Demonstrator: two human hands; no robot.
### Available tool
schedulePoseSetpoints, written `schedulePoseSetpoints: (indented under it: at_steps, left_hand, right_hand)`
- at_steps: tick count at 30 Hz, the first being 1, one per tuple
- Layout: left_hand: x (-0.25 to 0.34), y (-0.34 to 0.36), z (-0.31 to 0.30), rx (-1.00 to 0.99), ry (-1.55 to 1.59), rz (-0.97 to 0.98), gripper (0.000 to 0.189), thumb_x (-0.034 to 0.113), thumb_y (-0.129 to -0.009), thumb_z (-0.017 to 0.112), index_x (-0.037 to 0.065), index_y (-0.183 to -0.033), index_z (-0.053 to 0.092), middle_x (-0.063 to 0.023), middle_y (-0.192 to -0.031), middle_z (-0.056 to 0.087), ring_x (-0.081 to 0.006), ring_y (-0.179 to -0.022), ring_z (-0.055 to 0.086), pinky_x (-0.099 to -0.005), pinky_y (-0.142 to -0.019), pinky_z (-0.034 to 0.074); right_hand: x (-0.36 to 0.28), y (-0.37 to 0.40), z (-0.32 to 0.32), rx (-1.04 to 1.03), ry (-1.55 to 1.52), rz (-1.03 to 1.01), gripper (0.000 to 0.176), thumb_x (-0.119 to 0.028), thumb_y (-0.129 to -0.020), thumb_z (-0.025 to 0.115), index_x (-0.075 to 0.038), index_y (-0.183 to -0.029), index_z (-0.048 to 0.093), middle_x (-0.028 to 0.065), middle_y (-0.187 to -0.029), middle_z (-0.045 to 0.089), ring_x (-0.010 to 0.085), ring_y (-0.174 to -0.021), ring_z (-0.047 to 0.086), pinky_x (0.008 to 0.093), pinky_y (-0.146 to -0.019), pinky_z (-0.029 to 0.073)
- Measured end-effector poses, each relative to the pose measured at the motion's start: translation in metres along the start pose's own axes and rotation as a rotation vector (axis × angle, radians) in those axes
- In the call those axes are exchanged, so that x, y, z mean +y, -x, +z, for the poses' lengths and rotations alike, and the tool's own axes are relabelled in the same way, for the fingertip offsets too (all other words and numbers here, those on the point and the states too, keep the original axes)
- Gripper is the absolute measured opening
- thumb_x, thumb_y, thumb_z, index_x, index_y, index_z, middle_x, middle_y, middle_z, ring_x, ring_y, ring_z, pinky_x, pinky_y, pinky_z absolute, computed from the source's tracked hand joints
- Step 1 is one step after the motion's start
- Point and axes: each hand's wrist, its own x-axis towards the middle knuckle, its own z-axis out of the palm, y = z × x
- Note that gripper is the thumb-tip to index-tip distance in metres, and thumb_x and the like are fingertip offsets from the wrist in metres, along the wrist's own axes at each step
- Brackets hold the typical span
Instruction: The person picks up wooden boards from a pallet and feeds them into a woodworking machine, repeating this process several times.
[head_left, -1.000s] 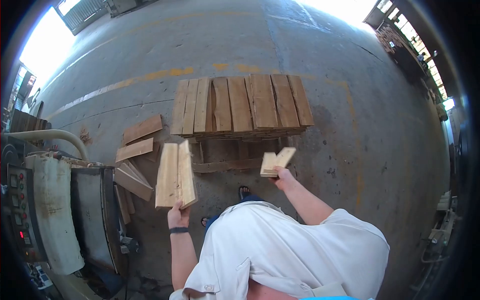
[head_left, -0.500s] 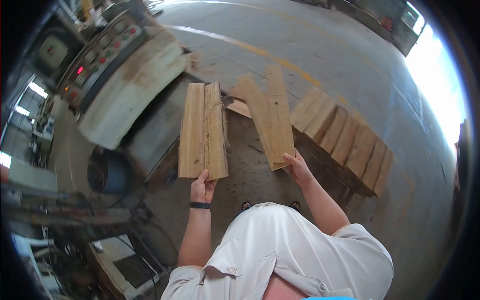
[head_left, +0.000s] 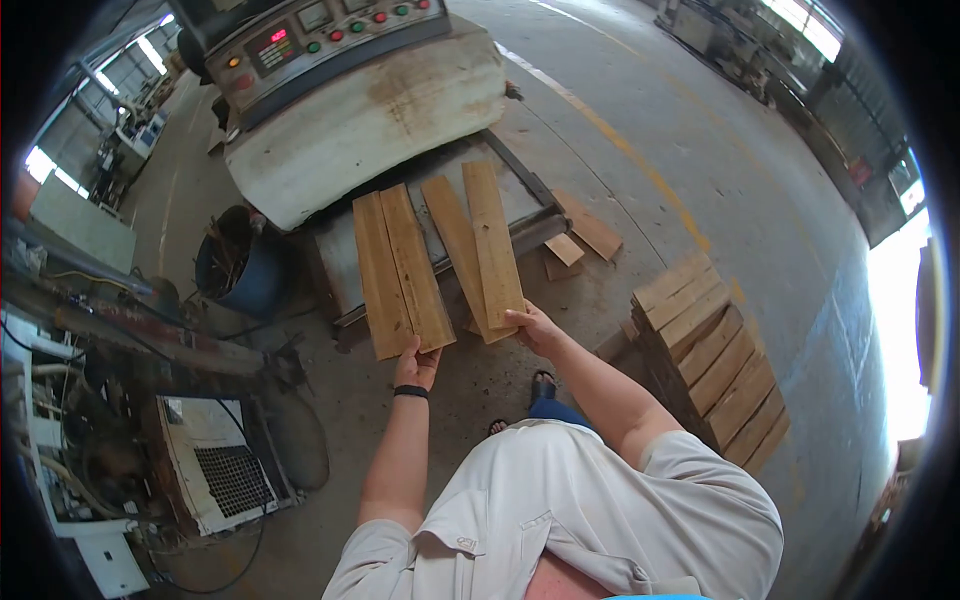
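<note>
My left hand (head_left: pixel 417 366) grips two wooden boards (head_left: pixel 400 270) by their near ends, side by side with a thin gap between them. A black band circles that wrist. In my right hand (head_left: pixel 535 328) are two narrower boards (head_left: pixel 490 240), pinched at the near end, one overlapping the other and fanned apart at the far ends. Both pairs overlap the flat metal bed (head_left: pixel 335 262) of a machine in this view. The far ends of the boards point toward the machine's pale, stained cover (head_left: pixel 370 120).
A control panel (head_left: pixel 330 40) with lit digits tops the machine. Wood offcuts (head_left: pixel 590 225) lie on the floor beside it. A stack of boards (head_left: pixel 715 350) stands at right. Left are a blue bin (head_left: pixel 240 270) holding scraps and a box with a grille (head_left: pixel 215 465).
My view has turned left toward the machine, bringing the panel nearer the middle. Both held board pairs now overlap the machine bed, and the stack sits farther right and lower.
</note>
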Motion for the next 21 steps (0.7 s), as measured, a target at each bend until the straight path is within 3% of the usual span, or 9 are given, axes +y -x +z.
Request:
schedulePoseSetpoints:
  at_steps: [2, 8, 12, 13, 17, 20, 21]
  left_hand:
    - [-0.002, -0.017, 0.004, 0.047, 0.098, 0.021, 0.041, -0.002, -0.085, 0.067, 0.004, -0.123, 0.051, -0.0143, -0.121, 0.06, -0.0323, -0.113, 0.059, -0.0483, -0.094, 0.056]
    - [0.002, -0.06, -0.002, 0.078, 0.118, 0.081, 0.044, -0.002, -0.084, 0.069, 0.004, -0.123, 0.051, -0.0155, -0.123, 0.059, -0.0324, -0.115, 0.058, -0.0502, -0.096, 0.055]
    - [-0.012, -0.07, -0.008, 0.139, 0.16, 0.088, 0.044, -0.002, -0.083, 0.069, 0.004, -0.123, 0.051, -0.0147, -0.123, 0.06, -0.0319, -0.115, 0.058, -0.0497, -0.096, 0.055]
    - [-0.014, -0.069, -0.007, 0.151, 0.159, 0.093, 0.044, -0.002, -0.083, 0.069, 0.003, -0.123, 0.051, -0.0145, -0.123, 0.06, -0.0318, -0.115, 0.058, -0.0495, -0.095, 0.055]
    - [-0.016, -0.081, -0.003, 0.121, 0.175, 0.109, 0.042, -0.001, -0.084, 0.068, 0.003, -0.123, 0.051, -0.0133, -0.123, 0.06, -0.0316, -0.114, 0.059, -0.0486, -0.095, 0.056]
    - [-0.028, -0.086, 0.003, 0.161, 0.162, 0.113, 0.037, 0.003, -0.087, 0.067, 0.003, -0.121, 0.052, -0.0147, -0.119, 0.062, -0.0311, -0.113, 0.06, -0.048, -0.094, 0.056]
    - [-0.027, -0.083, 0.008, 0.17, 0.117, 0.053, 0.035, 0.005, -0.088, 0.067, 0.003, -0.12, 0.053, -0.015, -0.117, 0.062, -0.0305, -0.11, 0.061, -0.0476, -0.092, 0.056]
  right_hand:
    - [-0.006, -0.029, -0.001, -0.062, -0.017, 0.048, 0.051, -0.016, -0.091, 0.064, -0.007, -0.136, 0.042, 0.0067, -0.129, 0.056, 0.0211, -0.117, 0.057, 0.039, -0.099, 0.047]
    - [-0.045, -0.088, -0.037, 0.087, 0.236, 0.13, 0.049, -0.02, -0.089, 0.067, -0.006, -0.132, 0.048, 0.0048, -0.123, 0.06, 0.0194, -0.11, 0.059, 0.036, -0.094, 0.048]
    - [-0.066, -0.09, -0.086, 0.197, 0.442, 0.105, 0.058, -0.017, -0.087, 0.07, -0.003, -0.136, 0.042, 0.0082, -0.118, 0.06, 0.0183, -0.1, 0.063, 0.0326, -0.078, 0.054]
    - [-0.067, -0.091, -0.092, 0.156, 0.531, 0.122, 0.059, -0.015, -0.087, 0.07, -0.002, -0.136, 0.04, 0.0101, -0.116, 0.061, 0.0188, -0.096, 0.064, 0.0291, -0.068, 0.055]
    - [-0.055, -0.105, -0.077, 0.023, 0.57, 0.197, 0.058, -0.015, -0.086, 0.071, 0.0, -0.133, 0.041, 0.0108, -0.112, 0.062, 0.0191, -0.093, 0.065, 0.0295, -0.063, 0.054]
    - [-0.048, -0.125, -0.075, 0.043, 0.772, 0.256, 0.07, -0.019, -0.08, 0.077, -0.001, -0.136, 0.039, 0.0161, -0.122, 0.058, 0.0236, -0.099, 0.063, 0.0349, -0.072, 0.055]
    - [-0.046, -0.129, -0.07, 0.103, 0.931, 0.157, 0.075, -0.021, -0.078, 0.078, -0.003, -0.138, 0.038, 0.0173, -0.127, 0.053, 0.0261, -0.106, 0.06, 0.0377, -0.079, 0.053]
